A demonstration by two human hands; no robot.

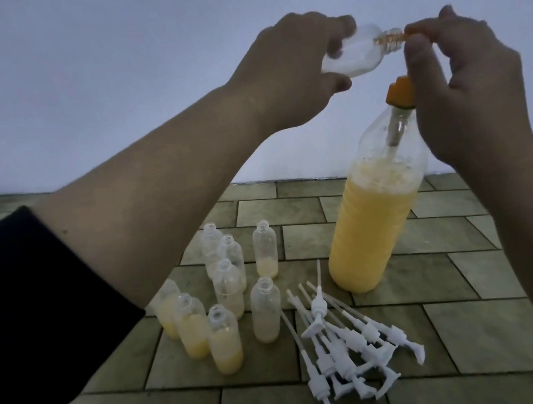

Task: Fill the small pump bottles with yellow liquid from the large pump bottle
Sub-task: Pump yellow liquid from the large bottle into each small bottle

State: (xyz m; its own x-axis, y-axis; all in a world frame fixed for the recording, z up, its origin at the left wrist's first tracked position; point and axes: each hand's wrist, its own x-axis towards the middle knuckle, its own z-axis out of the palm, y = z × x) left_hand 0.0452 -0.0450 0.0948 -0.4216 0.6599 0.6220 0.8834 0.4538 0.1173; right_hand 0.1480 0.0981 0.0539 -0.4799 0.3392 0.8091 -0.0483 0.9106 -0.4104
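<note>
Both hands work at the pump spout, a small bottle tipped to catch the yellow liquid.

Head view: left hand [292, 67] grips an empty small bottle [129, 81] held sideways, neck on the orange nozzle [412, 34]; right hand [464, 76] curls over the pump head of the large bottle [373, 208]. If the neck slips off the nozzle, a press would likely squirt liquid onto the tiled floor [475, 327]. Count: one large bottle, eight small bottles standing [228, 337], one held; white pumps [345, 336] heaped, about eight.

floor [474, 320]: grey-green rectangular tiles, dark joints | wall [108, 70]: plain pale, meets floor behind
</note>
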